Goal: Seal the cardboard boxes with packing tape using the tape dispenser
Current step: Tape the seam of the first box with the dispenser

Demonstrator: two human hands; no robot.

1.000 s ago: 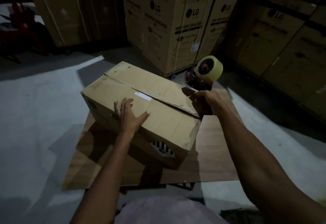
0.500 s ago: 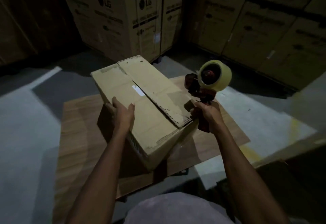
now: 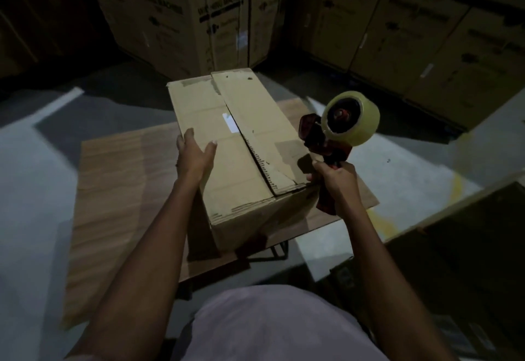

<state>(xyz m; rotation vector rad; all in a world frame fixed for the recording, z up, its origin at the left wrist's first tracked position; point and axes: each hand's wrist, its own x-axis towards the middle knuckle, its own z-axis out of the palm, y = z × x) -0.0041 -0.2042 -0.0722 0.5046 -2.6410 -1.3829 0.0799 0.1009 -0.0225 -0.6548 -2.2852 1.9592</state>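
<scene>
On the wooden board (image 3: 113, 190): cardboard box (image 3: 235, 144) standing closed, top seam running from far edge toward near right corner, untaped along its length, small white label (image 3: 229, 122) beside seam. Turned since half a second ago; long axis then lay diagonal, now points nearly straight away from wearer, with near end face showing. Turned further still against a second ago, when it lay broadside across the board.

Left hand (image 3: 194, 151) shifted from gripping the box's left edge with fingers wrapped over it to resting on the left flap top, fingers straight and close together, thumb spread apart toward the seam. Right hand (image 3: 338, 181) as before, fingers curled round the red handle of tape dispenser (image 3: 326, 144), held upright just beside the box's near right corner, not touching the top. Tape roll (image 3: 352, 117), pale yellow, mounted at dispenser head, raised above flap level. No tape strand visible between roll and box; lighting too dim to confirm.

Surroundings: grey concrete floor (image 3: 34, 184) with pale painted stripe (image 3: 59, 104) at left. Stacked large cartons (image 3: 181, 13) marked LG behind the board, further cartons (image 3: 426, 36) along right wall. Dark metal frame (image 3: 272, 252) showing under board's near edge. Wearer's light garment (image 3: 272, 323) filling lower centre, hiding near part of board.
</scene>
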